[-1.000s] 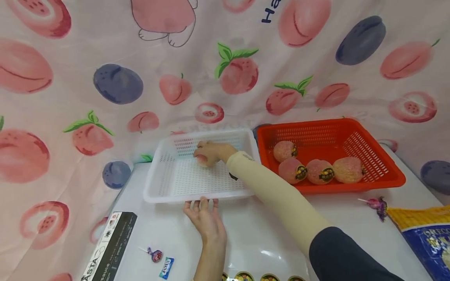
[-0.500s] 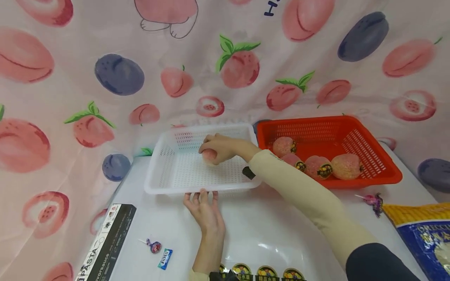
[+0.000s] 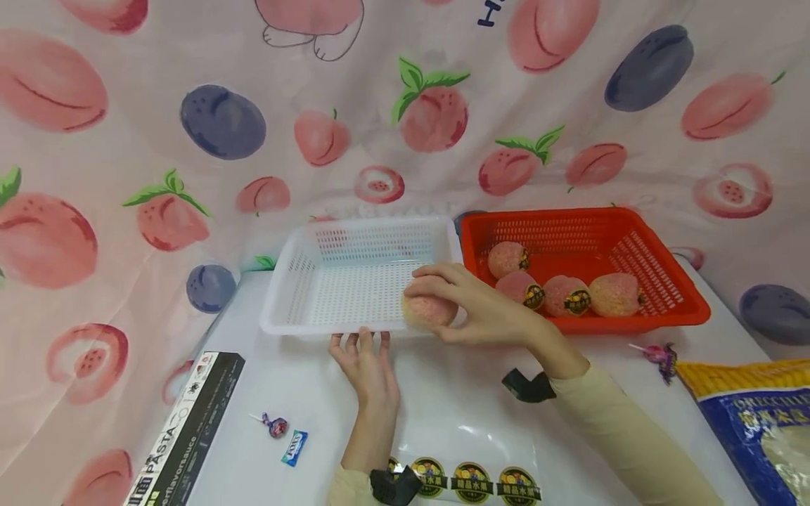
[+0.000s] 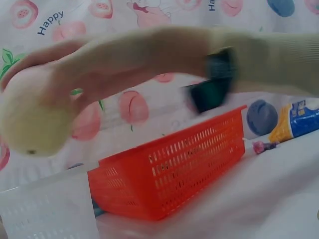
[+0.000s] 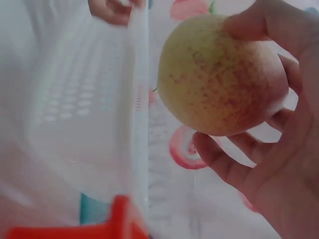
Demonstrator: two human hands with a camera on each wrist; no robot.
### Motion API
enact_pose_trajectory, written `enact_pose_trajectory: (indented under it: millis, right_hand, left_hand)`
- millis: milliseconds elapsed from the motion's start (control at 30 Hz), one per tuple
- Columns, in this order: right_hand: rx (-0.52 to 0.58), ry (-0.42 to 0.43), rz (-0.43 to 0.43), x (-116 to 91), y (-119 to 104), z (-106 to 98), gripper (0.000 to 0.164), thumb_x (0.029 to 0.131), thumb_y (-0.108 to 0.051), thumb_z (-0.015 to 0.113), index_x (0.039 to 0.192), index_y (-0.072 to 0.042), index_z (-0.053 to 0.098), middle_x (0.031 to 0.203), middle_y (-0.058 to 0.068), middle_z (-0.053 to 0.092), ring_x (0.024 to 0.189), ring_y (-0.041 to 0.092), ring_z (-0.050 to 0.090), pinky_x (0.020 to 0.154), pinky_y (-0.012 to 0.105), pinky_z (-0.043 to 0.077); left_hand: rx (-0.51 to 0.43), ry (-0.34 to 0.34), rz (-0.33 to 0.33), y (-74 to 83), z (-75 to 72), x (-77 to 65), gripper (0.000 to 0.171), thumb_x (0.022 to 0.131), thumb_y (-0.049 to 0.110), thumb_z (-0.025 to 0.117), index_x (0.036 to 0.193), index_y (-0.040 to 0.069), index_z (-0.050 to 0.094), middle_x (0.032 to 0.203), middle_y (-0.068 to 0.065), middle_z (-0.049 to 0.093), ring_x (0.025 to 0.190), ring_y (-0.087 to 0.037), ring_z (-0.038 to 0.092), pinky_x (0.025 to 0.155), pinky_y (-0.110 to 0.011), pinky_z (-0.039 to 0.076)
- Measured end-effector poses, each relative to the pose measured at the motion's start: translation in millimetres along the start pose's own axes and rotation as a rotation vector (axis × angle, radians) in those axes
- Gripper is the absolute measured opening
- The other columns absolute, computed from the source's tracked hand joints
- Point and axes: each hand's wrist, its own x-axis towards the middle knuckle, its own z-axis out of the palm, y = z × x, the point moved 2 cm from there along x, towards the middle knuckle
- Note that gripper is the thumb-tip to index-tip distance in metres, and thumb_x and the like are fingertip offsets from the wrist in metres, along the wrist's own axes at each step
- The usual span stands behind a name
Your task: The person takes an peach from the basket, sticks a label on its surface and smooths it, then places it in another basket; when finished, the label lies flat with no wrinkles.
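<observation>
My right hand [image 3: 471, 306] grips a pink and pale yellow peach [image 3: 429, 310] over the front right rim of the white plastic basket [image 3: 344, 327]. In the right wrist view, the thumb and fingers surround the peach [image 5: 222, 77]. My left hand [image 3: 367, 369] touches the basket's front rim with its fingertips, palm turned up. Right of the white basket stands a red basket [image 3: 671, 260], with several peaches bearing black and gold stickers, such as one peach [image 3: 566, 295]. A sheet of the same round stickers [image 3: 471, 483] lies on the table near the front.
A black and white pasta sauce box [image 3: 196, 429], a lollipop [image 3: 275, 426] and a small blue wrapped candy [image 3: 294, 448] lie on the left. At right are another lollipop [image 3: 661, 357] and a blue and yellow bag [image 3: 753, 414]. A fruit-print cloth [image 3: 380, 105] hangs behind the baskets.
My right hand has lifted the peach from inside the white basket and brought it right and toward me, over the front rim. The left hand stays at the basket's rim.
</observation>
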Motion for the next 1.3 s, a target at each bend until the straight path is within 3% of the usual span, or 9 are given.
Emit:
enact_pose_trajectory:
  millis: [300, 567, 667, 733, 833, 900, 1000, 1167, 1300]
  right_hand:
    - [0.023, -0.003, 0.044, -73, -22, 24, 0.062, 0.069, -0.023, 0.068, 0.125, -0.033, 0.043, 0.133, -0.011, 0.037, 0.118, 0.007, 0.032, 0.088, 0.033, 0.044]
    - [-0.106, -0.059, 0.11, -98, -3, 58, 0.057, 0.071, -0.029, 0.069, 0.122, -0.034, 0.044, 0.125, -0.01, 0.045, 0.112, 0.011, 0.038, 0.087, 0.037, 0.042]
    - [-0.133, -0.062, 0.135, -102, 6, 62, 0.051, 0.074, -0.032, 0.068, 0.12, -0.031, 0.047, 0.123, -0.008, 0.046, 0.112, 0.012, 0.039, 0.089, 0.039, 0.041]
    - [-0.131, -0.069, 0.159, -104, 9, 64, 0.049, 0.075, -0.034, 0.066, 0.12, -0.031, 0.047, 0.123, -0.009, 0.045, 0.113, 0.012, 0.039, 0.092, 0.039, 0.04]
    - [-0.112, -0.067, 0.194, -108, 11, 65, 0.051, 0.076, -0.036, 0.066, 0.122, -0.03, 0.046, 0.125, -0.009, 0.043, 0.116, 0.012, 0.038, 0.096, 0.04, 0.038]
    - [-0.098, -0.064, 0.209, -111, 10, 65, 0.055, 0.075, -0.035, 0.067, 0.125, -0.03, 0.045, 0.128, -0.008, 0.042, 0.119, 0.013, 0.037, 0.099, 0.042, 0.035]
    - [-0.073, -0.046, 0.221, -115, 8, 64, 0.061, 0.073, -0.032, 0.069, 0.128, -0.028, 0.042, 0.131, -0.005, 0.04, 0.122, 0.015, 0.035, 0.1, 0.044, 0.034]
    - [-0.021, -0.026, 0.23, -122, 4, 62, 0.07, 0.072, -0.028, 0.071, 0.133, -0.028, 0.035, 0.135, -0.002, 0.035, 0.125, 0.015, 0.032, 0.099, 0.042, 0.036]
    - [-0.02, -0.003, 0.256, -129, -1, 59, 0.076, 0.071, -0.028, 0.073, 0.135, -0.029, 0.031, 0.137, -0.005, 0.03, 0.126, 0.013, 0.032, 0.098, 0.039, 0.037]
  left_hand:
    - [0.003, -0.004, -0.027, 3.1, -6.8, 8.7, 0.043, 0.091, 0.007, 0.044, 0.127, 0.015, 0.021, 0.113, -0.007, 0.034, 0.098, -0.02, 0.043, 0.095, -0.041, 0.038]
    - [0.047, -0.022, -0.095, -0.2, -20.4, 6.3, 0.04, 0.088, 0.009, 0.053, 0.117, 0.017, 0.026, 0.098, -0.001, 0.04, 0.092, -0.016, 0.046, 0.093, -0.036, 0.041]
    - [0.171, -0.089, -0.168, 1.9, -21.9, 6.7, 0.039, 0.087, 0.01, 0.053, 0.116, 0.016, 0.027, 0.099, -0.001, 0.044, 0.091, -0.015, 0.049, 0.086, -0.032, 0.044]
    - [0.347, -0.203, -0.251, 5.2, -26.2, 5.8, 0.039, 0.087, 0.013, 0.054, 0.117, 0.017, 0.03, 0.1, -0.002, 0.047, 0.092, -0.016, 0.051, 0.082, -0.031, 0.045]
    - [0.752, -0.482, -0.34, 12.5, -37.6, 3.6, 0.042, 0.086, 0.018, 0.055, 0.122, 0.02, 0.034, 0.104, -0.006, 0.051, 0.094, -0.02, 0.053, 0.077, -0.032, 0.047]
    - [1.016, -0.704, -0.327, 19.5, -44.9, 0.9, 0.044, 0.086, 0.024, 0.056, 0.125, 0.022, 0.036, 0.104, -0.006, 0.051, 0.094, -0.022, 0.053, 0.076, -0.032, 0.047]
    - [1.33, -1.022, -0.213, 32.0, -51.9, -4.5, 0.042, 0.084, 0.032, 0.059, 0.121, 0.021, 0.043, 0.104, -0.004, 0.052, 0.092, -0.02, 0.052, 0.072, -0.028, 0.046]
    - [1.573, -1.448, -0.033, 47.1, -60.6, -20.2, 0.042, 0.073, 0.038, 0.069, 0.109, 0.025, 0.051, 0.101, 0.004, 0.05, 0.092, -0.012, 0.046, 0.075, -0.023, 0.043]
    - [1.693, -1.513, 0.039, 45.3, -67.8, -31.8, 0.056, 0.066, 0.034, 0.075, 0.115, 0.031, 0.048, 0.107, 0.008, 0.042, 0.102, -0.008, 0.038, 0.086, -0.024, 0.039]
